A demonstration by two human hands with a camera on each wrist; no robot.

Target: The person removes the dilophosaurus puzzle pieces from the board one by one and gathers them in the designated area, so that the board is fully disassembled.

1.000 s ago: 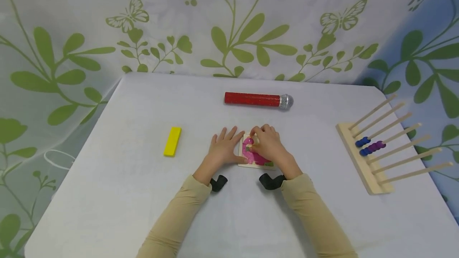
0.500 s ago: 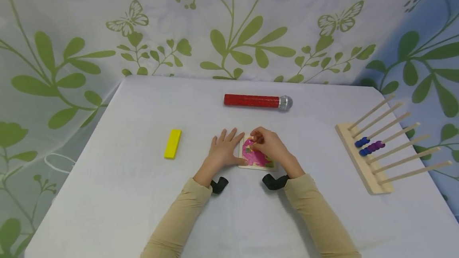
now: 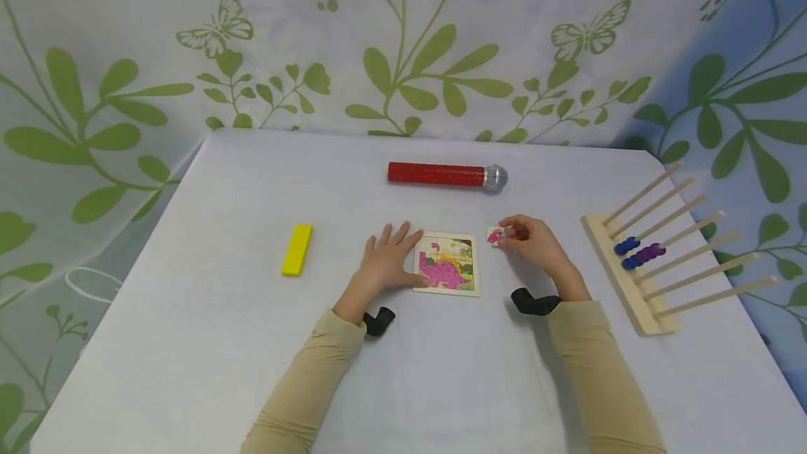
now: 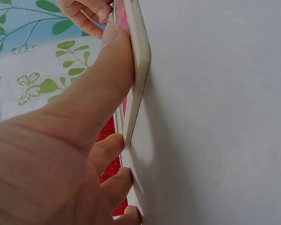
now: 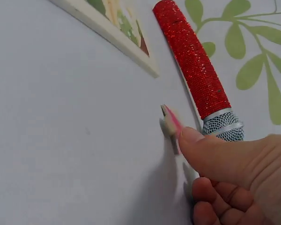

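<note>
A small wooden puzzle board [image 3: 445, 263] with a pink dinosaur picture lies flat at the middle of the white table [image 3: 221, 342]. My left hand [image 3: 386, 258] rests beside its left edge, with straight fingers and the thumb [image 4: 100, 79] pressed along the board's edge [image 4: 139, 70]. My right hand [image 3: 532, 240] sits to the right of the board and pinches a small pink puzzle piece [image 3: 496, 235] against the table. In the right wrist view that puzzle piece [image 5: 171, 123] stands under my thumb, apart from the board's corner [image 5: 131, 49].
A red glitter toy microphone [image 3: 446, 174] lies behind the board. A yellow block [image 3: 297, 249] lies to the left. A wooden rod rack [image 3: 656, 258] with blue and purple beads stands at the right. A leaf-patterned cloth hangs behind the table.
My right hand has left the board and moved right with a pink piece from it. The board's picture is now uncovered. The left hand stays at the board's left edge.
</note>
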